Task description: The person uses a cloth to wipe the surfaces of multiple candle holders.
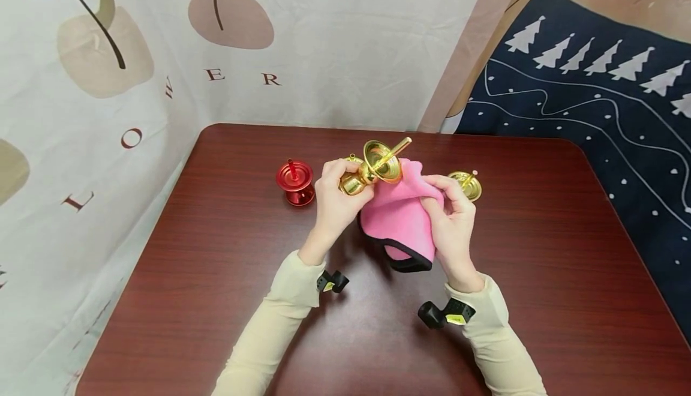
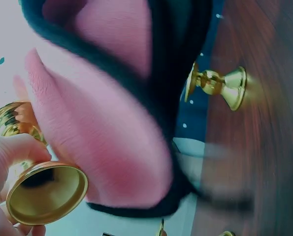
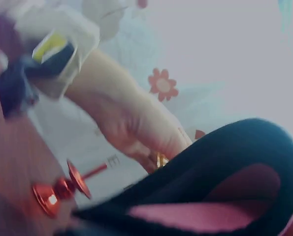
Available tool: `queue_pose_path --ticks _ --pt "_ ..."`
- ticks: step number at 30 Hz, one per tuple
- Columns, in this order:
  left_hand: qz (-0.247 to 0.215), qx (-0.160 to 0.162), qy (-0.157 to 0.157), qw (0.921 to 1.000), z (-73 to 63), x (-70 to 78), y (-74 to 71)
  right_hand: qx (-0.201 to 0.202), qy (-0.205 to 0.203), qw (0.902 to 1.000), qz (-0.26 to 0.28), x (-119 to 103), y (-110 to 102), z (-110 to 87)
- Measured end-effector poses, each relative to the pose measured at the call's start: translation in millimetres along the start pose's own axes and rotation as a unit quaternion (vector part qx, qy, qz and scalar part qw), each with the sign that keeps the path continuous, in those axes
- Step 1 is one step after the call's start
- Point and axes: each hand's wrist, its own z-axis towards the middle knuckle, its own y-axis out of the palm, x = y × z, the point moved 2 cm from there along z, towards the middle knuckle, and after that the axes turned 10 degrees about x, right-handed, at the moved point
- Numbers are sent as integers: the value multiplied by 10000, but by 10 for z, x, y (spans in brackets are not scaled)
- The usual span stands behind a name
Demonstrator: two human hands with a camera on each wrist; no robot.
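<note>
My left hand [image 1: 339, 198] grips a gold candle holder [image 1: 382, 171] by its stem and base, tilted with its spiked dish toward the upper right. In the left wrist view the hollow underside of its base [image 2: 48, 196] faces the camera. A pink cloth [image 1: 396, 219] with black edging hangs from my right hand [image 1: 454, 225], pinched between thumb and fingers. Its upper part lies against or just behind the held holder's dish; whether they touch I cannot tell. In the right wrist view the cloth's black edge [image 3: 225, 162] covers much of the left hand's fingers.
A red candle holder [image 1: 295, 183] stands upright on the brown table [image 1: 216, 252], left of my left hand. Another gold candle holder [image 1: 468, 186] stands behind my right hand. Part of a further gold piece [image 1: 352, 158] shows behind the left fingers. Printed curtains [image 1: 345, 84] hang behind the table.
</note>
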Motion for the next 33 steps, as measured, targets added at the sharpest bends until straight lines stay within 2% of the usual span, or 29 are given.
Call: queue_pose_path --ticks 2,4,6,8,10,15,19,22,25,28,33 --pt "-248 -18 -249 9994 0 18 -4 237 901 9951 337 26 -8 -16" --pt "-701 -134 -510 9961 -9 54 5 386 1674 9839 492 47 -12 -34" --pt "-1091 -275 -748 9908 -23 96 29 378 2198 9731 573 55 -3 -52" --pt "-1308 -426 -896 9864 -39 139 58 288 2506 9656 630 51 19 -77" --pt "-1324 -537 -944 9852 -57 173 92 217 2691 9605 680 42 49 -99" --pt "-995 -789 -766 9889 -98 221 135 237 2881 9554 612 19 76 -108" --pt "-675 -1290 -268 9890 -94 245 108 154 3042 9508 561 -6 44 -78" --pt "-616 -1733 165 9828 -74 249 77 64 3293 9400 894 -34 19 -58" --pt "-560 -2034 445 9765 -56 235 59 -95 3521 9281 1206 -63 -3 -41" --pt "-516 -2137 572 9739 -46 216 51 -248 3653 9200 1395 -92 -13 -29" --pt "-737 -2133 503 9729 -46 198 44 -338 3792 9131 1462 -125 -32 -22"
